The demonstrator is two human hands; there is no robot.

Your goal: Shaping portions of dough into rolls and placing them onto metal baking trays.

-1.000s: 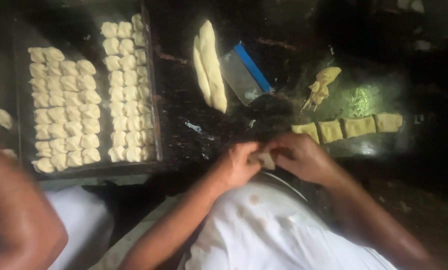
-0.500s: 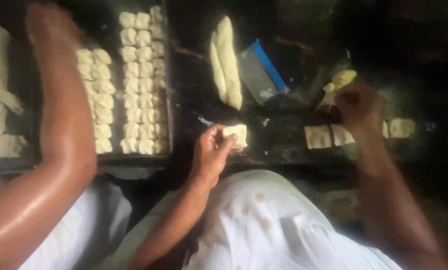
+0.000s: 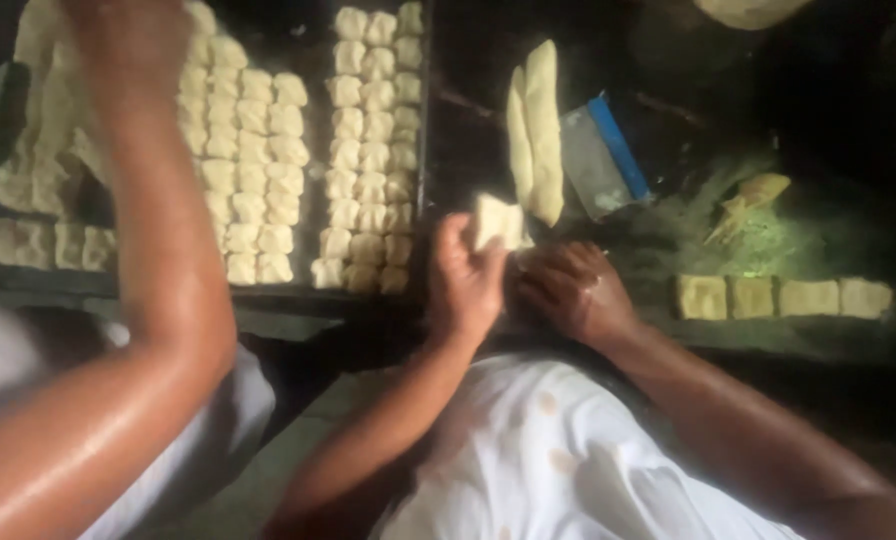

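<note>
Seen from above, a left hand holds a pale square dough piece at its fingers, and the right hand rests just beside it, both over a dark desk. To the left, a tray carries rows of small dough pieces. Two long dough rolls lie beside a blue-handled scraper. Four flat dough squares sit in a row on the right. Another person's arm reaches across the left side.

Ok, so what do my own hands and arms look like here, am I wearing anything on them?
Both are bare: the left hand and right hand have no gloves, and no ring, watch or band shows. Forearms are uncovered, no sleeve in view. Below them, a white garment with faint pale spots.
</note>
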